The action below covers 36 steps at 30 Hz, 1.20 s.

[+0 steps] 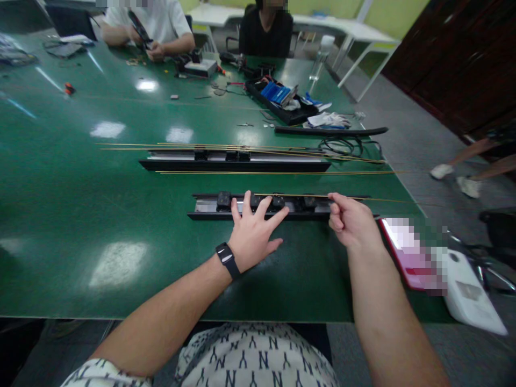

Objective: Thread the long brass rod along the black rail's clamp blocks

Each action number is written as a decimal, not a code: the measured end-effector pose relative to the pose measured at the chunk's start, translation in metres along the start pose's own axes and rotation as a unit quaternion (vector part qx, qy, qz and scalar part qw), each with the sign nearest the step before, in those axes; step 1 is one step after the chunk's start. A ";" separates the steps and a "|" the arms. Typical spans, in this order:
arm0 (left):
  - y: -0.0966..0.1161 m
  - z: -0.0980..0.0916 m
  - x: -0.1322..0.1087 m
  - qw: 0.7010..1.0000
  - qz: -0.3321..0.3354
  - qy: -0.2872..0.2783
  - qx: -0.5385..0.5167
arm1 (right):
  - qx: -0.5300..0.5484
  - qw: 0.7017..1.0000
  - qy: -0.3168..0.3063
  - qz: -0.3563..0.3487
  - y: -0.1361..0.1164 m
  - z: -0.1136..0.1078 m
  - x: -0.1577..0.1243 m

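A black rail with a silvery channel (pixel 205 206) lies on the green table, with several black blocks (pixel 224 200) set along it. My left hand (pixel 255 231) is spread over the rail's middle, its fingertips on or just above the blocks. Near the rail's right end, my right hand (pixel 350 217) is closed in a pinch on a thin golden rod (pixel 298 195), which runs along the rail's back edge and out to the right. Farther back is a second black rail (pixel 237 165) with thin golden rods (pixel 274 173) behind and in front of it.
A red-edged phone-like device (pixel 415 258) and a white device (pixel 471 290) lie right of my right arm. Behind the rails are a black strip (pixel 330 131), coiled black cable (pixel 342 146), a black tray (pixel 296 114) and a bottle (pixel 321 58). Two people sit across the table (pixel 100 209).
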State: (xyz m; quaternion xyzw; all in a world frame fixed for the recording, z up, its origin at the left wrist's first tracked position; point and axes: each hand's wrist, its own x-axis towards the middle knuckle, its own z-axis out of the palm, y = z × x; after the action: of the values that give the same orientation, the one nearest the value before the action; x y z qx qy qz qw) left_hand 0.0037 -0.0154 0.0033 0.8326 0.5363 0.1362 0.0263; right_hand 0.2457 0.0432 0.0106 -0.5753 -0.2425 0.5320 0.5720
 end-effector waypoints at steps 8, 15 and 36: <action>0.000 0.001 0.000 1.000 -0.001 0.001 0.002 | -0.004 1.000 0.014 -0.009 0.002 0.001 0.001; 0.000 0.001 0.000 1.000 -0.001 0.001 0.001 | -0.003 1.000 0.001 -0.010 0.003 -0.002 0.002; 0.002 0.002 0.001 1.000 0.001 0.015 0.001 | 0.009 1.000 0.003 0.006 -0.001 -0.003 0.002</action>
State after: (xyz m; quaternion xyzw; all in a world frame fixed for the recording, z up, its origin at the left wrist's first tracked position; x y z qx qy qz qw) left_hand 0.0064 -0.0147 0.0020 0.8312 0.5355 0.1486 0.0173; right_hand 0.2488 0.0439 0.0104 -0.5733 -0.2324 0.5354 0.5751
